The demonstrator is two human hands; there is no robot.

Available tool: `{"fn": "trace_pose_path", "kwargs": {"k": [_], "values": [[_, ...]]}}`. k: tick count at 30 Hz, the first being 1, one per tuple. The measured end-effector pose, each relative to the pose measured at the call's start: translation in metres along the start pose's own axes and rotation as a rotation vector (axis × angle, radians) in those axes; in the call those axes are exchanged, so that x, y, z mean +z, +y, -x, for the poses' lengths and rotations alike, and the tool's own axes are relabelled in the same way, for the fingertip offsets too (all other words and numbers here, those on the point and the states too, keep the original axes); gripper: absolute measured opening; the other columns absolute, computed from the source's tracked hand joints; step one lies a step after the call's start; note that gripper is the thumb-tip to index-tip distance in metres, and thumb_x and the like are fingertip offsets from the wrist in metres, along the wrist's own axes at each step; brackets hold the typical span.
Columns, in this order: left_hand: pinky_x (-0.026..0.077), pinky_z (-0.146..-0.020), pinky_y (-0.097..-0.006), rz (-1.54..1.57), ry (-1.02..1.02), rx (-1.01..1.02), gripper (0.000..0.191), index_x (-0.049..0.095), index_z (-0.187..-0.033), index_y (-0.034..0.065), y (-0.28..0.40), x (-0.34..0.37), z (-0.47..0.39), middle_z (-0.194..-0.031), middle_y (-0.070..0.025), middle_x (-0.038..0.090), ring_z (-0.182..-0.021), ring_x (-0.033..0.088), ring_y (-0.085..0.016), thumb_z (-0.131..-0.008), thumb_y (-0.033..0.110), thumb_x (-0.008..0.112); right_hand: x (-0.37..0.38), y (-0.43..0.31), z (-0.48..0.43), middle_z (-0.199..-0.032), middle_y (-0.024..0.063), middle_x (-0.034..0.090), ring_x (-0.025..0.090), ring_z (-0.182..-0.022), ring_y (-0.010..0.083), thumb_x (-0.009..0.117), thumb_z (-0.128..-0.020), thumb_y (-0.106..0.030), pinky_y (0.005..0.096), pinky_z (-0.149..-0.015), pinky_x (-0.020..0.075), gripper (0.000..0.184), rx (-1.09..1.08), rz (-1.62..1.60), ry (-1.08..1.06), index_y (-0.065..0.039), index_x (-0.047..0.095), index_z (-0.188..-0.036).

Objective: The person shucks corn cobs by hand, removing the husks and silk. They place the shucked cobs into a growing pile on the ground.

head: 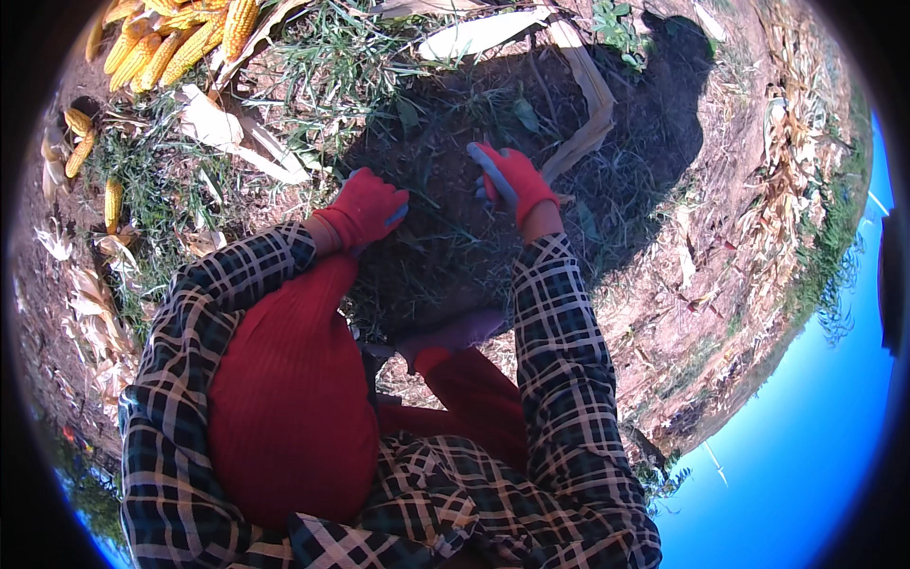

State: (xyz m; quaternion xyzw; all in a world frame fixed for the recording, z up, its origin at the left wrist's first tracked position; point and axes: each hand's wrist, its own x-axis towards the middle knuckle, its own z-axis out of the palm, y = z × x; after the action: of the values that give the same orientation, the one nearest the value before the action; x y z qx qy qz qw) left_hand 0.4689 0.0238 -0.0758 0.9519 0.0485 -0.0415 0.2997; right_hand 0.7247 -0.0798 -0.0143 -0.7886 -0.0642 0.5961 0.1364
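My left hand [364, 208], in a red knit glove with a grey-blue coated palm, is curled just beyond my bent left knee [298, 370]. Its palm side faces away, so whatever its fingers may hold is hidden. My right hand [513, 179], gloved the same way, is held over shaded ground, fingers bent and thumb side toward the left hand. Whether something small sits in that grip cannot be made out. Grass and soil [441, 206] lie in shadow between the two hands. A long dry corn husk [589, 117] bends close beyond the right hand.
Husked yellow corn ears [178, 46] are heaped at the upper left. Separate corn ears [112, 205] lie nearer on the left. Pale husks [210, 122] are scattered around, another husk [483, 35] lies ahead, and a band of dry stalks [789, 142] runs along the right.
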Motion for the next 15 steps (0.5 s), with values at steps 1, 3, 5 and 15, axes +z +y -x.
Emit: {"fn": "trace_pose_path", "kwargs": {"k": [1, 3, 5, 15], "values": [[0.044, -0.070, -0.0441, -0.008, -0.005, -0.007, 0.021, 0.065, -0.091, 0.0130, 0.000, 0.001, 0.001, -0.070, -0.0069, 0.062, -0.068, 0.061, -0.030, -0.085, 0.033, 0.064, -0.002, -0.005, -0.001, -0.057, 0.0074, 0.059, 0.062, -0.058, 0.0221, 0.063, -0.088, -0.060, 0.0346, -0.063, 0.0521, 0.061, -0.008, 0.129, 0.022, 0.000, 0.062, -0.084], [0.044, -0.070, -0.0442, -0.013, -0.007, -0.009, 0.021, 0.065, -0.091, 0.0129, 0.000, 0.001, 0.001, -0.070, -0.0068, 0.062, -0.068, 0.061, -0.030, -0.086, 0.033, 0.064, -0.006, -0.017, -0.007, -0.062, 0.0104, 0.064, 0.065, -0.063, 0.0240, 0.062, -0.087, -0.062, 0.0358, -0.066, 0.0522, 0.065, -0.024, 0.386, 0.065, 0.003, 0.065, -0.089], [0.044, -0.069, -0.0443, -0.010, -0.002, -0.002, 0.021, 0.065, -0.091, 0.0129, -0.001, 0.001, 0.002, -0.070, -0.0067, 0.062, -0.068, 0.061, -0.030, -0.086, 0.033, 0.064, -0.011, -0.022, -0.009, -0.071, 0.0133, 0.069, 0.068, -0.076, 0.0285, 0.061, -0.084, -0.059, 0.0394, -0.075, 0.0521, 0.061, -0.080, 0.470, 0.044, 0.000, 0.070, -0.095], [0.044, -0.072, -0.0438, -0.015, 0.006, -0.015, 0.020, 0.065, -0.093, 0.0129, 0.000, 0.001, 0.003, -0.071, -0.0064, 0.062, -0.069, 0.061, -0.029, -0.086, 0.032, 0.064, 0.004, 0.002, -0.012, -0.093, 0.0140, 0.071, 0.071, -0.088, 0.0233, 0.060, -0.093, -0.041, 0.0392, -0.074, 0.0566, 0.042, 0.030, -0.079, 0.047, -0.001, 0.065, -0.105]]}}
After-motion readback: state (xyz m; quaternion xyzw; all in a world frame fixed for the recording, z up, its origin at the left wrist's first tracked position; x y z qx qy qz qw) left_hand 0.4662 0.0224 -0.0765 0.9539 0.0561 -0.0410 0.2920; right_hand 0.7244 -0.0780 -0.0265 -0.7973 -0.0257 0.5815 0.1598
